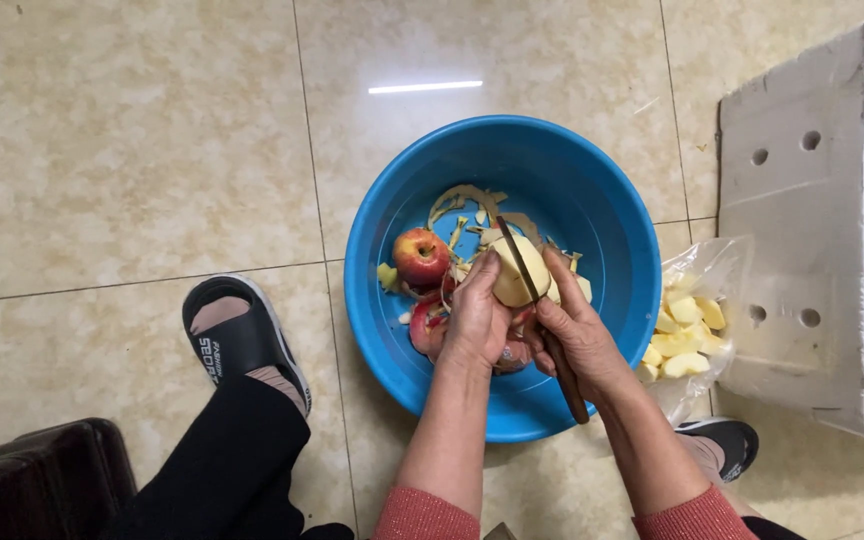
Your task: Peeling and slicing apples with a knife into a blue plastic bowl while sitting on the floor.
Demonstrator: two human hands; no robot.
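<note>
My left hand [474, 320] grips a pale, mostly peeled apple [514, 282] over a blue plastic basin [582, 170] on the floor. My right hand [577, 335] holds a knife [518, 262] with a dark wooden handle, its blade laid across the apple's flesh. A whole red apple [420, 256] lies in the basin to the left of my hands. Another red apple [424, 327] lies partly hidden under my left hand. Strips of peel [464, 200] curl on the basin floor beyond the apple.
A clear plastic bag [697, 275] holds several cut apple pieces [685, 325] at the basin's right. A white foam box [812, 230] with round holes stands behind it. My sandalled feet [237, 335] flank the basin on beige floor tiles. A dark stool edge [42, 480] is at bottom left.
</note>
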